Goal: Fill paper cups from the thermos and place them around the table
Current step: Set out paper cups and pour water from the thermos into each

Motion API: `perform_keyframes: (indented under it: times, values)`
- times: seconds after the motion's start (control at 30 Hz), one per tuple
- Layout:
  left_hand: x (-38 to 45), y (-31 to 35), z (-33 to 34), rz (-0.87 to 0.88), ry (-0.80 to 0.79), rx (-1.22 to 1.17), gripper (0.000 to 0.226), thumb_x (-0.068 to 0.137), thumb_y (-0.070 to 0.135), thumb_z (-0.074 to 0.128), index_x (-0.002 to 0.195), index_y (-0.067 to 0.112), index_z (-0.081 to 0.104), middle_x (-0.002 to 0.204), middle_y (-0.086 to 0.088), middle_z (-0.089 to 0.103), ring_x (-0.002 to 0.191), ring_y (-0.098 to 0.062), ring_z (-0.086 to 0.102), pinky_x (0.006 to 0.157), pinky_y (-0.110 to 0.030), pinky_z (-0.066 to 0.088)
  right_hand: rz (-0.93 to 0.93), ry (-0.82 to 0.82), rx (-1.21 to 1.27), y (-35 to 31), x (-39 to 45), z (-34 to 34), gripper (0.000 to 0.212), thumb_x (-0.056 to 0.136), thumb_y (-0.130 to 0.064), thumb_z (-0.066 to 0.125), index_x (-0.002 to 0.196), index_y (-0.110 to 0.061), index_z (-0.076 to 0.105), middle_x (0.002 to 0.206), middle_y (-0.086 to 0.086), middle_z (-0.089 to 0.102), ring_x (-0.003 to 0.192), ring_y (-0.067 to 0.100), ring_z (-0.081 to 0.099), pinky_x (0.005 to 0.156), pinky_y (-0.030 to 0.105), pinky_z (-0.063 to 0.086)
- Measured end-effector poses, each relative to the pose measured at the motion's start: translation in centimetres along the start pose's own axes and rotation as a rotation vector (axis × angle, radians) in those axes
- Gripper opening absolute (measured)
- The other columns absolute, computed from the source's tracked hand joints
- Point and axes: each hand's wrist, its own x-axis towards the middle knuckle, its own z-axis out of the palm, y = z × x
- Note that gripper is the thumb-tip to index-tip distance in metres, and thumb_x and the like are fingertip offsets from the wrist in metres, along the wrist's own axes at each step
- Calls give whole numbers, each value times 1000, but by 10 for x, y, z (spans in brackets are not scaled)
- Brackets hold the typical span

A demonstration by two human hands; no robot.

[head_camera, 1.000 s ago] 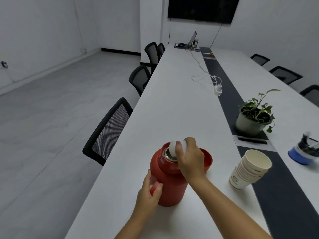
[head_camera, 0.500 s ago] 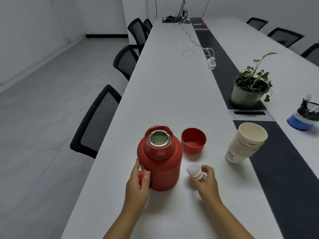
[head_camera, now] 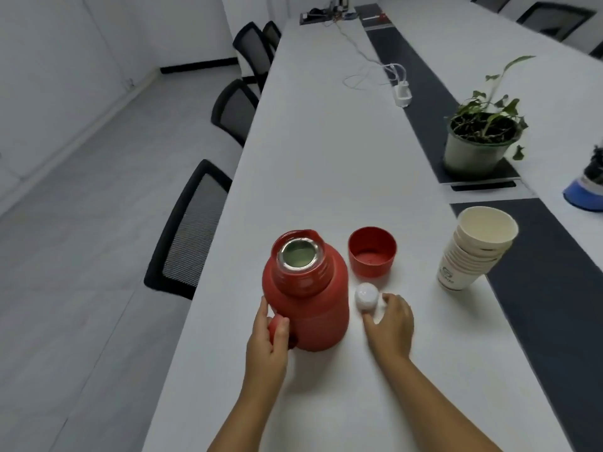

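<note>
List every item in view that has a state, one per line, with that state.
Thermos: upright, mouth uncapped.
Red cap: off, mouth up on the table.
White stopper: out, resting on the table.
Cup stack: nested, leaning, top cup empty.
Left hand: grips the thermos handle.
Right hand: fingers curled at the stopper; contact unclear.
Plant: upright in its pot.

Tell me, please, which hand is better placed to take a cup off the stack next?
The right hand, probably. It rests by the white stopper on the same side as the cup stack, with bare table between. The left hand grips the thermos handle.
</note>
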Motion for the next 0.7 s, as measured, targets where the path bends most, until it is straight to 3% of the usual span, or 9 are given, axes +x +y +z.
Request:
perform_keyframes:
  times: [0.07,0.13,0.17,0.27,0.37,0.43,0.5,0.6,0.7]
  values:
    - [-3,-1,2,33,30,81,48,92,9,46,138,12,33,100,-7,52,109,-29,51,98,-39,41,40,-29,99,7,-7,-16,42,73,-4,67,110,5,52,117,23,53,118,36,43,100,36,34]
    - [-14,0,6,121,175,299,51,86,2,57,133,1,39,112,-18,46,116,-35,38,99,-37,32,37,-9,199,19,-13,-43,39,75,-1,65,112,3,51,122,20,50,121,33,41,95,21,30]
    - [-20,3,9,204,262,354,53,80,4,65,128,-4,44,115,-21,44,114,-38,36,98,-35,35,16,17,229,25,-14,-61,36,76,0,63,110,2,52,120,18,51,120,31,42,90,16,28]
    - [-32,13,28,621,342,334,42,74,20,62,109,-2,55,105,-11,41,99,-27,40,84,-18,45,-92,146,213,36,-6,-122,26,77,1,62,103,1,57,109,14,57,111,31,47,89,26,31]
    - [-28,35,73,792,173,289,28,79,25,54,101,8,54,97,-6,49,91,-15,43,91,-9,34,-226,240,141,30,19,-178,27,77,0,64,103,2,58,108,17,59,108,32,49,87,32,36]
    - [-19,49,114,701,15,249,32,74,18,58,102,2,59,95,-11,56,91,-13,45,92,-17,36,-320,201,36,21,43,-203,35,76,-6,67,110,-2,57,115,16,57,112,31,46,87,32,35]
    - [-5,58,154,465,-185,211,44,74,13,65,115,0,54,108,-8,53,101,-15,48,93,-28,39,-374,69,-81,15,68,-216,47,77,-13,67,121,-9,51,129,13,49,122,28,38,92,33,34]
    - [20,57,204,166,-386,156,79,74,17,73,138,12,28,135,-4,38,124,-17,40,99,-22,33,-426,-136,-198,15,95,-220,52,80,-23,64,129,-19,45,142,6,34,131,22,29,102,32,30]
    - [40,49,240,82,-469,211,100,69,26,77,143,16,11,148,-4,26,135,-14,28,105,-23,27,-500,-161,-180,27,111,-217,38,82,-22,62,119,-14,55,139,3,38,127,17,35,99,25,32]
